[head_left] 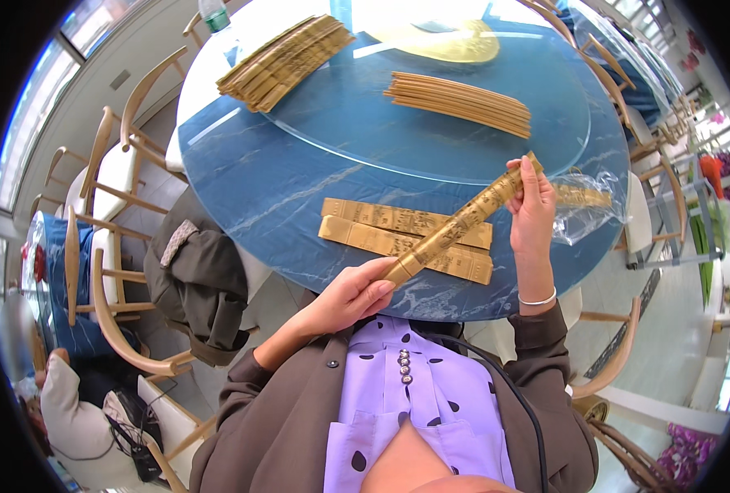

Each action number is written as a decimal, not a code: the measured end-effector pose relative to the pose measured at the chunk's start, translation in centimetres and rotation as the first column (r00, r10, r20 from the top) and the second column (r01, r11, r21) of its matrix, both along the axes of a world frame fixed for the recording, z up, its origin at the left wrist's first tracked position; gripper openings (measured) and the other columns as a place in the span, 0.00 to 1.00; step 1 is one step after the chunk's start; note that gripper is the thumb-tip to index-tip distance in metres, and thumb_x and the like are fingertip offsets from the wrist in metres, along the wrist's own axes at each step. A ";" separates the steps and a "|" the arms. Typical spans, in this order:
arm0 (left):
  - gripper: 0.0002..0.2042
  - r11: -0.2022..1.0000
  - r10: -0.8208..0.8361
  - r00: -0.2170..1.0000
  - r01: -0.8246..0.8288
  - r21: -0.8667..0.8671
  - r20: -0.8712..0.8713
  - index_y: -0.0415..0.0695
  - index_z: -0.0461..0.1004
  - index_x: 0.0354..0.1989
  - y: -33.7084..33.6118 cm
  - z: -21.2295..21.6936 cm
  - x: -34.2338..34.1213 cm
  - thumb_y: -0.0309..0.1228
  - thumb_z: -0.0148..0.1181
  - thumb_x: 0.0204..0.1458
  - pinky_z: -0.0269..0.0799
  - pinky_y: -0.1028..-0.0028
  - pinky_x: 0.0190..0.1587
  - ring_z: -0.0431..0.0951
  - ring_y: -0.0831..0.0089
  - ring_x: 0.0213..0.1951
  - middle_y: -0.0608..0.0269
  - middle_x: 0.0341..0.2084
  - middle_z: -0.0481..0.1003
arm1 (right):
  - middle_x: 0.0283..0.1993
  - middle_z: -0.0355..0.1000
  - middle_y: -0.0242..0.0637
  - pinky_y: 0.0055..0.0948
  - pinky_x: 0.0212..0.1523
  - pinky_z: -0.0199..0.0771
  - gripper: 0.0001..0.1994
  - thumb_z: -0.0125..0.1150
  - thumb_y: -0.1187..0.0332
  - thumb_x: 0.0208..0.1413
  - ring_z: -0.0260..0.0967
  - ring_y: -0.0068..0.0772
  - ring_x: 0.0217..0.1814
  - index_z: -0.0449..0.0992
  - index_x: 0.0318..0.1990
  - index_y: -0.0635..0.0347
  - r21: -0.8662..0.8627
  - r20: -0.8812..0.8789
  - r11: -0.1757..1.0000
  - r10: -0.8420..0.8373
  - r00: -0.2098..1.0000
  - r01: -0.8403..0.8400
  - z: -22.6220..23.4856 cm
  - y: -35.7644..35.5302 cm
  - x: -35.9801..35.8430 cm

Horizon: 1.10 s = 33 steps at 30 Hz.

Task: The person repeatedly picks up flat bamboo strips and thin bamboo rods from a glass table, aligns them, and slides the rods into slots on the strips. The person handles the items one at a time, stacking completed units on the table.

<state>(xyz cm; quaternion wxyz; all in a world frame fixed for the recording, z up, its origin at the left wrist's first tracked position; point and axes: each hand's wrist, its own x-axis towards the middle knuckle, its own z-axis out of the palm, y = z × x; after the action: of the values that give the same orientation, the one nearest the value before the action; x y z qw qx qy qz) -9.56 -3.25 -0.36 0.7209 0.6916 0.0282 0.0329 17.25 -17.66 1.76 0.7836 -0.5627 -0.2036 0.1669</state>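
Gold, dark-marked long flat sleeve [455, 223] slants between both hands over the blue marbled table [242, 164]. Left hand [355, 296]: thumb and fingers closed on its near end. Right hand [531, 197]: pinches the far end. Beneath, two similar flat gold strips [365, 237] lie overlapping at a shallow angle. To their right, crumpled clear plastic bag [587, 223], gold showing through. Farther, slim brown sticks [459, 103] lie side by side on a round glass turntable [365, 140]; far left, thick stack of gold strips [287, 64].
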 end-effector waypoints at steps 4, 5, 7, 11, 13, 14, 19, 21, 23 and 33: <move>0.26 1.000 0.008 0.989 -0.005 -0.023 0.146 0.40 0.52 0.73 0.9 0.9 -0.2 0.28 0.44 0.68 0.62 0.79 0.26 0.62 0.82 0.21 0.68 0.23 0.67 | 0.20 0.55 0.19 0.16 0.19 0.44 0.14 0.58 0.59 0.67 0.45 0.10 0.19 0.78 0.38 0.62 0.003 -0.104 0.998 0.066 0.992 -0.066 0.2 0.9 0.1; 0.27 1.000 -0.023 0.984 0.023 0.002 0.175 0.41 0.50 0.74 1.2 0.9 -0.4 0.28 0.44 0.68 0.64 0.78 0.27 0.62 0.81 0.21 0.67 0.23 0.66 | 0.20 0.54 0.18 0.16 0.19 0.44 0.14 0.58 0.58 0.67 0.45 0.10 0.19 0.78 0.39 0.61 0.008 -0.132 0.996 0.090 0.987 -0.089 0.2 1.0 0.0; 0.28 0.999 -0.046 0.988 0.042 0.029 0.145 0.42 0.50 0.74 1.4 1.2 -0.5 0.25 0.48 0.66 0.67 0.79 0.28 0.65 0.82 0.22 0.67 0.24 0.69 | 0.20 0.53 0.17 0.16 0.19 0.42 0.14 0.58 0.58 0.67 0.44 0.09 0.19 0.78 0.39 0.60 0.008 -0.151 0.996 0.087 0.985 -0.087 -0.1 1.3 0.1; 0.29 1.000 -0.004 0.989 0.007 -0.020 0.149 0.45 0.54 0.74 0.7 0.4 -0.6 0.23 0.51 0.64 0.68 0.80 0.28 0.66 0.83 0.20 0.67 0.23 0.70 | 0.19 0.52 0.17 0.17 0.20 0.40 0.14 0.59 0.57 0.67 0.42 0.09 0.19 0.78 0.38 0.60 -0.007 -0.181 0.998 0.062 0.981 -0.064 -0.4 1.6 -0.2; 0.29 0.999 0.007 0.988 -0.002 -0.032 0.151 0.46 0.55 0.74 0.6 0.0 -0.5 0.22 0.51 0.63 0.68 0.80 0.28 0.65 0.83 0.20 0.68 0.23 0.69 | 0.20 0.52 0.17 0.17 0.20 0.40 0.14 0.59 0.58 0.67 0.42 0.09 0.19 0.78 0.39 0.60 -0.013 -0.191 0.998 0.061 0.980 -0.064 -0.5 1.6 0.0; 0.28 1.000 0.015 0.989 -0.011 -0.027 0.145 0.46 0.56 0.73 0.7 0.0 -0.5 0.22 0.51 0.64 0.67 0.80 0.27 0.65 0.84 0.20 0.68 0.22 0.69 | 0.20 0.52 0.17 0.17 0.20 0.42 0.13 0.58 0.58 0.67 0.43 0.10 0.19 0.78 0.38 0.60 -0.009 -0.190 0.997 0.078 0.979 -0.081 -0.7 1.5 0.2; 0.23 0.992 0.112 0.990 -0.106 -0.067 0.084 0.43 0.61 0.70 1.6 -0.6 -0.4 0.24 0.49 0.67 0.62 0.82 0.24 0.63 0.85 0.19 0.68 0.22 0.69 | 0.22 0.55 0.20 0.17 0.20 0.46 0.13 0.57 0.60 0.68 0.46 0.11 0.20 0.77 0.41 0.62 -0.087 -0.129 0.987 0.126 0.984 -0.138 -0.4 1.7 0.6; 0.19 0.978 0.205 0.977 -0.203 -0.044 0.055 0.42 0.66 0.66 2.5 -1.6 -0.2 0.24 0.48 0.67 0.62 0.82 0.22 0.64 0.85 0.18 0.68 0.23 0.71 | 0.25 0.60 0.22 0.15 0.20 0.50 0.16 0.52 0.57 0.70 0.50 0.10 0.21 0.76 0.46 0.61 -0.158 -0.063 0.962 0.215 0.975 -0.223 -0.3 2.0 0.7; 0.16 0.934 0.347 0.936 -0.340 -0.109 0.054 0.40 0.68 0.62 4.6 -1.2 -0.3 0.25 0.48 0.67 0.61 0.82 0.21 0.64 0.85 0.18 0.68 0.24 0.71 | 0.27 0.64 0.23 0.14 0.20 0.52 0.18 0.50 0.55 0.71 0.53 0.10 0.22 0.76 0.48 0.62 -0.206 -0.025 0.937 0.281 0.959 -0.280 0.3 2.6 0.4; 0.11 0.521 0.844 0.525 -0.851 0.068 0.109 0.41 0.73 0.50 26.4 2.8 3.0 0.32 0.47 0.68 0.51 0.86 0.19 0.58 0.90 0.18 0.75 0.22 0.67 | 0.29 0.69 0.23 0.12 0.22 0.56 0.19 0.48 0.56 0.72 0.58 0.07 0.24 0.77 0.50 0.64 -0.418 0.053 0.812 0.471 0.881 -0.409 -0.7 4.1 1.4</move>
<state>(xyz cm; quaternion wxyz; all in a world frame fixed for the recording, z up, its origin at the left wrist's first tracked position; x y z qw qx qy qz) -6.54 23.12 2.45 0.5743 0.6286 0.3365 0.4024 18.61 -13.56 1.06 0.5757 -0.6571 -0.3506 0.3375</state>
